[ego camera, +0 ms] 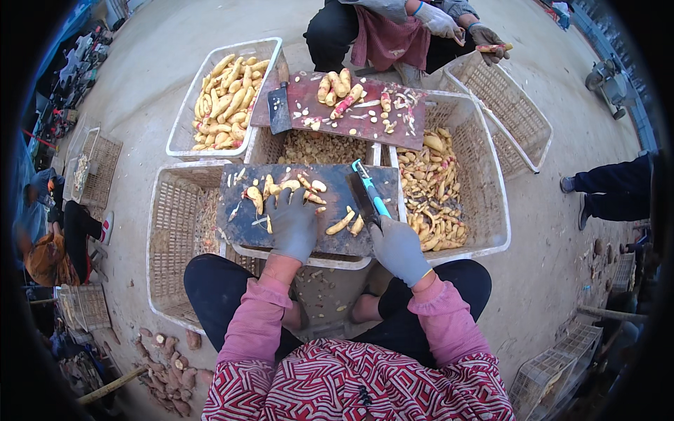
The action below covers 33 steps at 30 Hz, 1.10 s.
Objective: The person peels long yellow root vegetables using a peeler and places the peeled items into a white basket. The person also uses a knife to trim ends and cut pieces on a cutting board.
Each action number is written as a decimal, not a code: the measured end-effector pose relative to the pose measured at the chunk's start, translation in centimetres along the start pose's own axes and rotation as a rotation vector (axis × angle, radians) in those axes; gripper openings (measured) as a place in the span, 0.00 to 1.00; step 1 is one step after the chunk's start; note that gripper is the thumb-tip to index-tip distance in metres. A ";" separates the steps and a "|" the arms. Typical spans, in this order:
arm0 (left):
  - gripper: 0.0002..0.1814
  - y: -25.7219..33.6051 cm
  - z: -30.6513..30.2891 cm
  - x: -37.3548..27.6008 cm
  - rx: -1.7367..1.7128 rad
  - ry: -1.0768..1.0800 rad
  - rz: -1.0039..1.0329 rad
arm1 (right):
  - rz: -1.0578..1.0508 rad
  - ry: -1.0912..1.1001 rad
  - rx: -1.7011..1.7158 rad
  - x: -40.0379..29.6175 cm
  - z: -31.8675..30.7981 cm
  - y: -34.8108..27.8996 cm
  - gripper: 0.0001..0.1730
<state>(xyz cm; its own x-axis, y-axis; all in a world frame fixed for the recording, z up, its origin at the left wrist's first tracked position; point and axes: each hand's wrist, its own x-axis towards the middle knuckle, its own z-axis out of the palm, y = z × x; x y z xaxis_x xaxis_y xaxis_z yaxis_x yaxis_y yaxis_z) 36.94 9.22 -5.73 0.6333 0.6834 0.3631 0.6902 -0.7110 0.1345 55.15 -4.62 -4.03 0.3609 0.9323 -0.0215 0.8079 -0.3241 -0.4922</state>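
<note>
My left hand [292, 231], in a grey glove, lies on the near dark cutting board [337, 237]. Its spread fingers touch a group of peeled pale-yellow root pieces [290, 184]; what lies under the palm is hidden. In my gloved right hand [403, 250], at the board's right edge, are two tools held side by side. One is a turquoise-handled peeler [375, 196], the other a dark-bladed knife [362, 199], its handle covered by my fingers. Two short root pieces [342, 221] rest on the board between my hands.
Peeled roots fill a left crate [274, 47]; smaller pieces lie in a right crate [487, 210]. A second board [337, 131] bears roots and a cleaver [278, 108]. Across from me, a crouching person holds a root [492, 48]. Unpeeled tubers [171, 371] are heaped on the ground.
</note>
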 end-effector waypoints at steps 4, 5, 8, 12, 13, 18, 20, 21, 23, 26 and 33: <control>0.12 2.5 -3.1 -0.7 -0.300 -0.001 0.090 | 0.001 -0.040 0.053 -0.4 0.1 -0.7 0.13; 0.12 2.9 -3.2 -1.5 -0.282 -0.087 0.022 | 0.002 -0.057 0.076 -0.5 0.2 -0.9 0.13; 0.08 2.4 -1.9 -5.0 -0.170 -0.142 -0.075 | -0.039 -0.078 0.073 -1.1 1.3 -1.3 0.13; 0.03 1.4 0.5 -7.9 -0.063 -0.190 -0.158 | -0.114 -0.158 0.064 -2.6 1.4 -2.6 0.12; 0.03 1.3 0.5 -7.8 -0.049 -0.202 -0.146 | -0.139 -0.167 0.060 -2.9 1.7 -2.7 0.11; 0.02 1.4 0.9 -8.0 0.027 -0.208 -0.097 | -0.247 -0.195 -0.022 -3.8 4.1 -2.2 0.10; 0.02 1.1 1.4 -8.2 0.041 -0.198 -0.078 | -0.249 -0.237 -0.058 -3.9 4.6 -2.1 0.11; 0.03 1.0 1.6 -8.2 0.046 -0.193 -0.068 | -0.237 -0.263 -0.077 -3.9 4.7 -2.1 0.11; 0.04 0.7 1.8 -8.2 0.015 -0.211 -0.052 | -0.226 -0.325 -0.109 -3.8 4.6 -2.2 0.10; 0.05 0.9 0.9 -8.4 -0.152 -0.152 -0.186 | -0.219 -0.412 -0.112 -2.8 3.9 -2.3 0.10; 0.10 -0.1 0.4 -10.8 -1.671 0.050 -1.307 | -0.105 -0.348 0.061 -2.8 3.0 -2.2 0.16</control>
<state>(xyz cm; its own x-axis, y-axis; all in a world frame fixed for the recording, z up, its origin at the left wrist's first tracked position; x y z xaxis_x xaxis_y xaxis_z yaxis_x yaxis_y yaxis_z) 30.13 1.97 -10.07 0.1366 0.7999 -0.5843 -0.2894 0.5963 0.7487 50.99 -6.06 -5.52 0.0893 0.9621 -0.2578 0.7992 -0.2237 -0.5579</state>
